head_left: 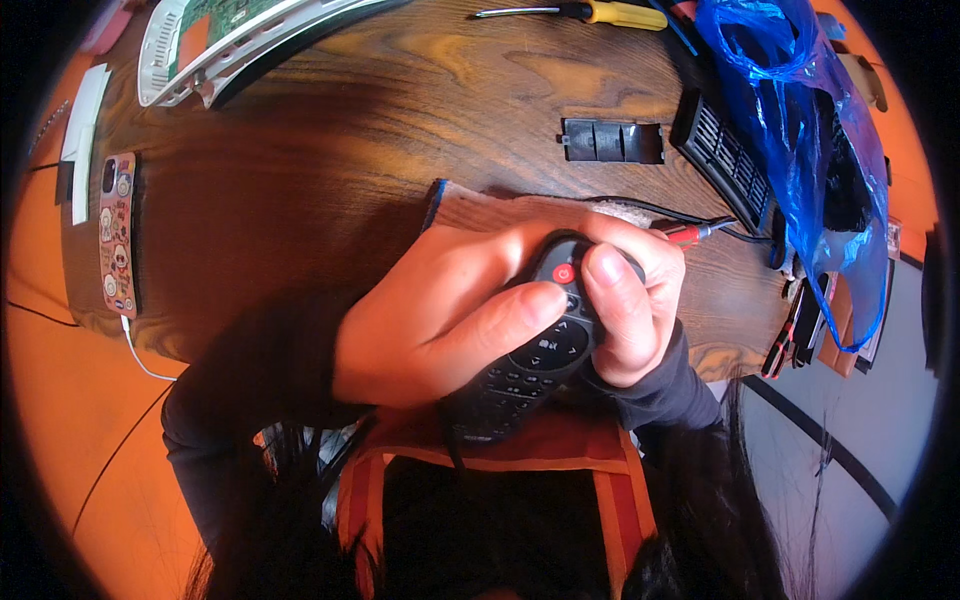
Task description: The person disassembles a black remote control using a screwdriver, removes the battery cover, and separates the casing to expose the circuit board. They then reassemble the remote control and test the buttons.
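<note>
Both my hands are closed around a black remote control (548,352) with a red button at its top end. It is held tilted above the table's near edge. My left hand (440,310) grips its left side, the thumb lying on the upper buttons. My right hand (640,305) wraps round the top right edge, its thumb beside the red button. Fingers behind the remote are hidden. Just beyond my hands lies a folded beige cloth (475,208) with a blue edge. Close to my right hand is a small red-handled tool (690,234), partly covered by it.
The wooden table (340,140) carries a phone (118,235) on a white cable at left and a white casing with a green circuit board (235,22) at the back. Farther right are a yellow-handled screwdriver (620,14), a black plastic cover (612,141), a slotted black part (725,160) and a blue plastic bag (800,110).
</note>
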Tool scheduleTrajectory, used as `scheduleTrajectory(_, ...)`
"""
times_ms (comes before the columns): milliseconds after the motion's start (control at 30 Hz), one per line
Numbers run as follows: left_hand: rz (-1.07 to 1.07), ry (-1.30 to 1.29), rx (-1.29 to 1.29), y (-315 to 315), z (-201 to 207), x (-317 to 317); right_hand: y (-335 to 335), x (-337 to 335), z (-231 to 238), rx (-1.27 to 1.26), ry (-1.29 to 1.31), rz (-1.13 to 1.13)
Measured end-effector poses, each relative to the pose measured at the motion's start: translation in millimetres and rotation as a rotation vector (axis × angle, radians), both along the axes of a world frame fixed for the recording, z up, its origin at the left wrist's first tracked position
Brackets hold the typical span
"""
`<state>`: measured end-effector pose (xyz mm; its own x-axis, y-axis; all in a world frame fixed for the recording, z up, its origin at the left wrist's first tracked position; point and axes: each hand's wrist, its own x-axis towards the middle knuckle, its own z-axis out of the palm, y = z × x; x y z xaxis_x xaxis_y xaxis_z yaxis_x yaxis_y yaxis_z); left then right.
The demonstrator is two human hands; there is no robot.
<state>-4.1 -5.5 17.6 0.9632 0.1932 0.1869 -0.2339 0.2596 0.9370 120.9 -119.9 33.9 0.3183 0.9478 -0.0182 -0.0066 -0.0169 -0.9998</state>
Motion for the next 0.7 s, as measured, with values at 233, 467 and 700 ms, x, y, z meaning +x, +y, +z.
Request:
scheduleTrajectory(233,0.02,0.095,0.24,9,1,-6,0,-1,-14,0.048,0.006,-0.006)
scheduleTrajectory(467,0.13,0.154,0.172,3,-1,-7,1,5,-6,-0.015,-0.119,0.091)
scheduleTrajectory(700,0.122,0.111,0.29,8,-4,-7,3,3,-5,0.02,-0.074,0.123)
